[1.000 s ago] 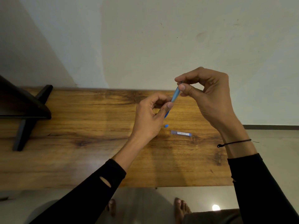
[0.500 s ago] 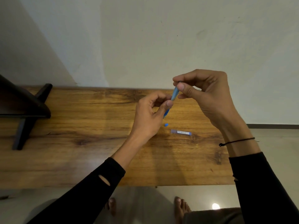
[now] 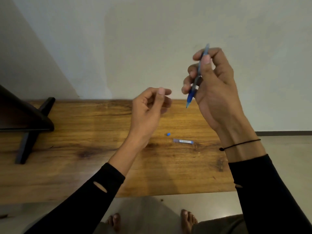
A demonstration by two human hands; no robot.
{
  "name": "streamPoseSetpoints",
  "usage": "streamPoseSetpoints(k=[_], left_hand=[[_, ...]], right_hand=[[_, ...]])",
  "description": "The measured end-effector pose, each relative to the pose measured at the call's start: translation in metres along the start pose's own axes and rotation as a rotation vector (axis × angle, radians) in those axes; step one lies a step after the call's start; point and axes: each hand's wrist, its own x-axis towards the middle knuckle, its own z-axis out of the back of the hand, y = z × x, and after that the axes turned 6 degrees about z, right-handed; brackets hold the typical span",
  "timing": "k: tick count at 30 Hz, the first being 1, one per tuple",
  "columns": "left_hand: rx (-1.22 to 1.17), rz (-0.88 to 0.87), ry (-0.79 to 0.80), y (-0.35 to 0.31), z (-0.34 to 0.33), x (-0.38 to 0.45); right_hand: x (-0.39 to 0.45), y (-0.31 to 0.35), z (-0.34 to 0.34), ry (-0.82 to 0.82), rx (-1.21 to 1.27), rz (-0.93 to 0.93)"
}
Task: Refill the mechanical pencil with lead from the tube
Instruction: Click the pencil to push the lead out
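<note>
Wooden table (image 3: pixel 70 174) nearest, bearing two loose parts well short of its far edge. Lead tube (image 3: pixel 183 141) flat on the wood, long axis left to right, roughly parallel to the near edge. Small blue cap (image 3: pixel 168 134) just beside the tube, up and left of its left end, apart from it; probably the pencil's end cap, though too small to confirm.

Left hand (image 3: pixel 148 107) raised above the table, left of and beyond the tube. Fingers loosely curled, thumb (image 3: pixel 161 92) near the fingertips, narrow gap, nothing visible between them; a single lead there would be too thin to show, so cannot tell.

Right hand (image 3: pixel 214 85) higher and farther, closed around the pencil (image 3: pixel 197 76). Pencil steeply tilted, almost upright: tip down and slightly left, clear of the table; rear end up, past the fingertips, blurred. Whether the rear opening is uncapped cannot be seen directly.

Judgement: refill not yet done, tube untouched on the wood. Tube lies below and toward the body from both hands, between the two forearms, its left end closer to the free left hand. Recommended pick: left hand down and right, pinch across the short axis near mid-length. Risk: rolling of the tube, loss of the cap.
</note>
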Motion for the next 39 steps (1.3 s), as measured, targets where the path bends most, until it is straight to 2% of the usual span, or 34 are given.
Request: streamPoseSetpoints(k=[5, 15, 39], left_hand=[[-0.041, -0.056, -0.143, -0.034, 0.0, -0.002], [0.011, -0.147, -0.12, -0.064, 0.006, -0.024], [0.033, -0.144, -0.104, -0.062, 0.002, -0.022]], right_hand=[[-0.001, 0.063, -0.006, -0.079, 0.256, -0.079], [-0.019, 0.14, -0.017, -0.201, 0.33, -0.113], [-0.017, 0.14, -0.02, -0.182, 0.258, -0.179]])
